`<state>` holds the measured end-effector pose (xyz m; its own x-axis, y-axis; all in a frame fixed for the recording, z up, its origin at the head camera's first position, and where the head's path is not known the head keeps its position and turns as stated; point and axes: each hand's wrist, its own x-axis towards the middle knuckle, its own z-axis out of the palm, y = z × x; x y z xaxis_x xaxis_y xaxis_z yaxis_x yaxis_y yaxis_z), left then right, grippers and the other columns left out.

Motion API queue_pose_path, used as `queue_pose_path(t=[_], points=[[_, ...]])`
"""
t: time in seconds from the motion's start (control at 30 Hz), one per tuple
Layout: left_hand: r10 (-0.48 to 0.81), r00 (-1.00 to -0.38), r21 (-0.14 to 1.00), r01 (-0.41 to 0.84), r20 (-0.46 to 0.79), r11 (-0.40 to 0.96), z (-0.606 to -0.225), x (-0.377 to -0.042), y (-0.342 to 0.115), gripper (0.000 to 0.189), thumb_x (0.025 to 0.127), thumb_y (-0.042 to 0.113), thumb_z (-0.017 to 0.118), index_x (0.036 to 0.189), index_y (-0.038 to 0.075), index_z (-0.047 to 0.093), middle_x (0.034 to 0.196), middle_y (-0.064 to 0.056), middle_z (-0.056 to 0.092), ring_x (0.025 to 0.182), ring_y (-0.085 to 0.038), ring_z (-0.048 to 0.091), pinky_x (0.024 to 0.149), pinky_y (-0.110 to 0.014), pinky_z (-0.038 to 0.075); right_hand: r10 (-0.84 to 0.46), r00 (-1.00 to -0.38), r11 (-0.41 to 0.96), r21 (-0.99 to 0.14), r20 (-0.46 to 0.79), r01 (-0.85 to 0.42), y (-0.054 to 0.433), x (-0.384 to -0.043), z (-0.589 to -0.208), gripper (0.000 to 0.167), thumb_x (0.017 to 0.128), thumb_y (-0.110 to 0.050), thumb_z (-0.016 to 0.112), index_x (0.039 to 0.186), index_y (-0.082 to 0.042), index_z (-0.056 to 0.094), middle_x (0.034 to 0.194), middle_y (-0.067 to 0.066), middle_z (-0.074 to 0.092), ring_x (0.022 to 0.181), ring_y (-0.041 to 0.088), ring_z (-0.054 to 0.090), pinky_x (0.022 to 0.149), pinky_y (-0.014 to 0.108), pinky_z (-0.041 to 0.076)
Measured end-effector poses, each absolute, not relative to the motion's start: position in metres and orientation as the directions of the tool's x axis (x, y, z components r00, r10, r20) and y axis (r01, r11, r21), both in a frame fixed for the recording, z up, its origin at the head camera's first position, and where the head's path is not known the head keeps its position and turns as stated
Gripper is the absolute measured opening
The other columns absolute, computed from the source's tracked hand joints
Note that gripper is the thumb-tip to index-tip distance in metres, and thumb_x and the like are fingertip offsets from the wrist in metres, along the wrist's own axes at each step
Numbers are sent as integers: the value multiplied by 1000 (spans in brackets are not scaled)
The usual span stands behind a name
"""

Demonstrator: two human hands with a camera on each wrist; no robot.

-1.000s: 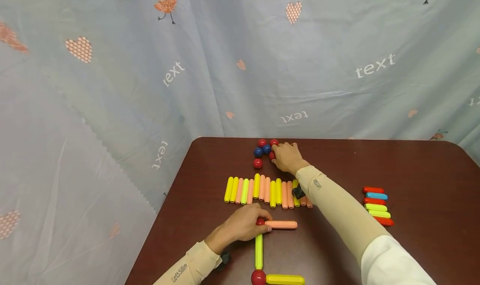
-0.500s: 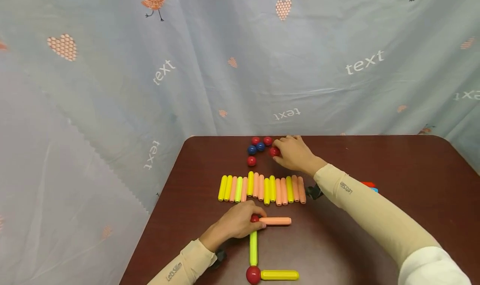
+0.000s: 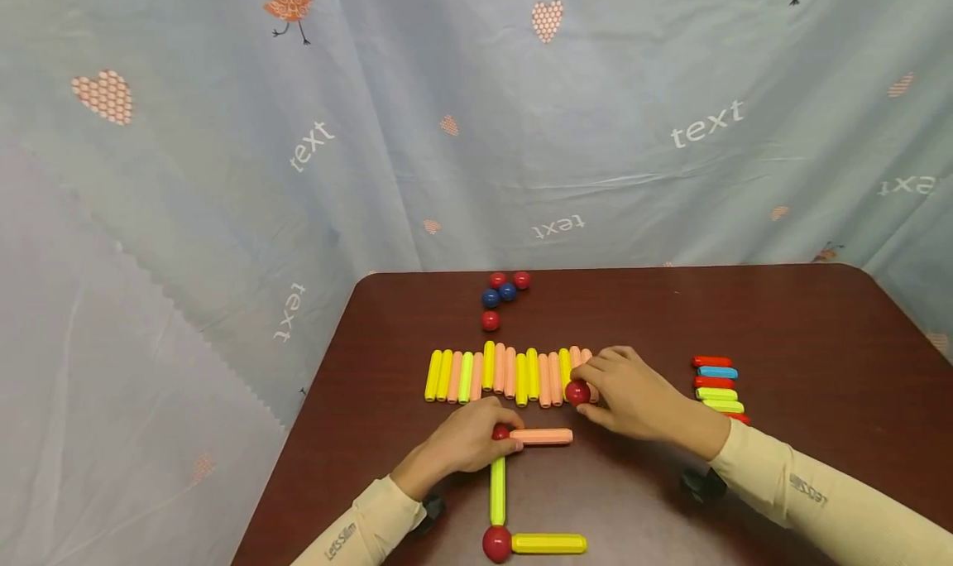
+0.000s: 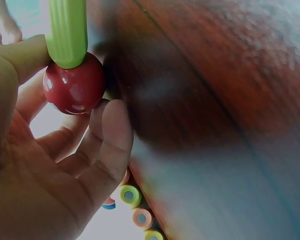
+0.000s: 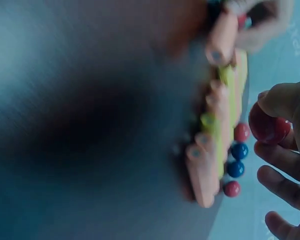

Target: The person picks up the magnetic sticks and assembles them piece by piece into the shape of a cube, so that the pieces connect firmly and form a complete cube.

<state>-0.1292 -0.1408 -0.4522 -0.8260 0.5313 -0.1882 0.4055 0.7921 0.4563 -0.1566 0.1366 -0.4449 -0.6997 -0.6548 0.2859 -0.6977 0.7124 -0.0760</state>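
Note:
My left hand [image 3: 471, 435] grips a red ball [image 4: 74, 84] that joins a green rod [image 3: 498, 491] and a peach rod [image 3: 542, 437]. Its thumb and fingers curl round the ball at the corner. At the green rod's near end sits another red ball [image 3: 497, 543], from which a yellow rod [image 3: 549, 544] points right. My right hand [image 3: 640, 392] pinches a separate red ball [image 3: 577, 393] between thumb and fingers, to the right of the peach rod's free end. In the right wrist view that ball [image 5: 269, 124] shows clearly, the other fingers spread loosely below it.
A row of yellow, green and peach rods [image 3: 510, 376] lies beyond my left hand. Behind it are red balls [image 3: 490, 321] and blue balls [image 3: 508, 291]. Several shorter coloured rods [image 3: 716, 383] are stacked side by side at the right. A printed curtain [image 3: 566, 119] hangs behind the table [image 3: 782, 318].
My right hand has taken a red ball from the group at the back and brought it nearer, towards the peach rod. The left hand keeps its grip on the corner ball.

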Motion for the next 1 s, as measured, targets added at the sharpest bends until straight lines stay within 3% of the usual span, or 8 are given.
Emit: queue_pose_path(t=[0.37, 1.0], points=[[541, -820, 463, 413, -186, 785, -454, -130, -141, 21, 91, 30, 78, 109, 19, 78, 98, 5, 64, 83, -8, 50, 71, -22, 44, -650, -729, 715, -155, 213, -682, 150, -118, -470, 34, 80, -34, 85, 105, -17, 69, 95, -5, 70, 95, 17, 64, 97, 52, 48], [552, -815, 446, 433, -179, 783, -455, -131, -138, 20, 90, 30, 78, 107, 19, 78, 99, 6, 65, 86, -8, 52, 75, -23, 47, -669, -702, 689, -153, 245, -709, 143, -115, -480, 35, 80, -35, 85, 105, -18, 68, 97, -5, 70, 97, 18, 64, 97, 49, 48]])
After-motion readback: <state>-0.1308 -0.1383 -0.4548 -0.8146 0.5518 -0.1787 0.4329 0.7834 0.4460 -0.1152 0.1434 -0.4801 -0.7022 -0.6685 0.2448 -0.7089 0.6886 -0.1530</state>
